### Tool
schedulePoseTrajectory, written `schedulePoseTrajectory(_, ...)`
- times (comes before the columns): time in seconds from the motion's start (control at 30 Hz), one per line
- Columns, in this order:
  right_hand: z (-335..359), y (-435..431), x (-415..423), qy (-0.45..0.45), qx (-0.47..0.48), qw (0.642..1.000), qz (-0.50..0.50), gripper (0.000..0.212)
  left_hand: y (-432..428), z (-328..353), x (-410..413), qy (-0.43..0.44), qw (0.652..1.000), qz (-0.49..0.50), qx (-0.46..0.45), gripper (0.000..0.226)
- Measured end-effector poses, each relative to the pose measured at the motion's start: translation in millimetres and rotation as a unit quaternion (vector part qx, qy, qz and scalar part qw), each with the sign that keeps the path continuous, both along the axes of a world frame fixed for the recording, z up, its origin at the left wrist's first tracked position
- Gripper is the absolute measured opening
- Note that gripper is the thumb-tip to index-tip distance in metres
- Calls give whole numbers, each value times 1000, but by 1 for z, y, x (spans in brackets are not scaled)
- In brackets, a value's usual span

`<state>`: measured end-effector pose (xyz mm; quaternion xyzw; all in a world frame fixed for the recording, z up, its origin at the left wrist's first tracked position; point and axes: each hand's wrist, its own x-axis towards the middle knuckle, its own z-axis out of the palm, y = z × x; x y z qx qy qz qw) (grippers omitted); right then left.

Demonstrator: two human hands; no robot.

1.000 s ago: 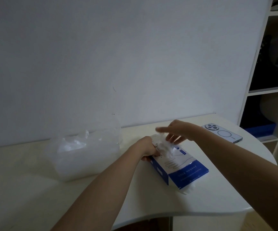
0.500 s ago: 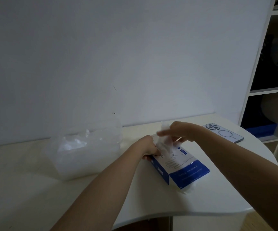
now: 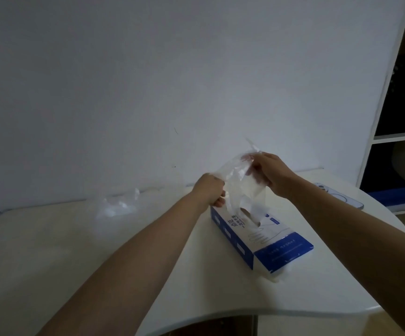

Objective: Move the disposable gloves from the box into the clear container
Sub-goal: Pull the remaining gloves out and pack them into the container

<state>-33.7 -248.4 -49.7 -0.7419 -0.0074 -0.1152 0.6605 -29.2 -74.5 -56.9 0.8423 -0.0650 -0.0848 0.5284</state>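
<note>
One clear container (image 3: 104,221) stands on the table (image 3: 51,263), well apart to the left of the left hand. Its outline is blurred. It holds a heap of crumpled gloves (image 3: 120,207), and their number cannot be counted.

Two bare hands are in view. The left hand (image 3: 210,190) has its fingers curled tight and grips the lower left edge of a disposable glove (image 3: 237,183) made of thin clear film. This hand sits at the far left corner of the glove box. The right hand (image 3: 268,173) is raised higher, to the right of the left hand. Its thumb and fingers pinch the upper part of the same film. The film is spread between the two hands, and its lower end reaches down to the opening in the top of the box. Whether the film is one glove or several layers cannot be told.

One glove box (image 3: 276,248), blue and white, lies flat on the table below both hands. One smartphone (image 3: 344,200) lies back up on the table, to the right of the right forearm. One shelf unit (image 3: 400,137) stands further right, beyond the table.
</note>
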Motion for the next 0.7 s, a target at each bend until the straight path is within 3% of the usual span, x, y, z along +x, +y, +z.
schedulePoseTrajectory(0.1,2,10,2,-21,-3,1000,23,33,11,23,3,-4,988,70,-140,39)
schedulePoseTrajectory(0.17,5,20,1,-28,-4,998,62,31,28,36,0,42,971,89,-219,55)
schedulePoseTrajectory(0.27,9,36,-1,-19,-11,990,136,30,58,46,-1,145,962,25,-228,85)
schedulePoseTrajectory(0.33,9,49,0,-13,-15,983,182,29,75,48,-5,178,964,-10,-199,74)
schedulePoseTrajectory(0.4,10,68,2,-12,-36,976,215,25,90,47,-6,160,966,7,-203,32)
schedulePoseTrajectory(0.47,9,86,5,-6,-63,971,228,31,103,43,-4,122,970,55,-201,8)
schedulePoseTrajectory(0.57,8,109,10,5,-83,967,242,24,128,39,3,55,981,119,-144,8)
schedulePoseTrajectory(0.7,9,135,18,30,-170,947,272,30,158,38,-3,70,980,112,-151,29)
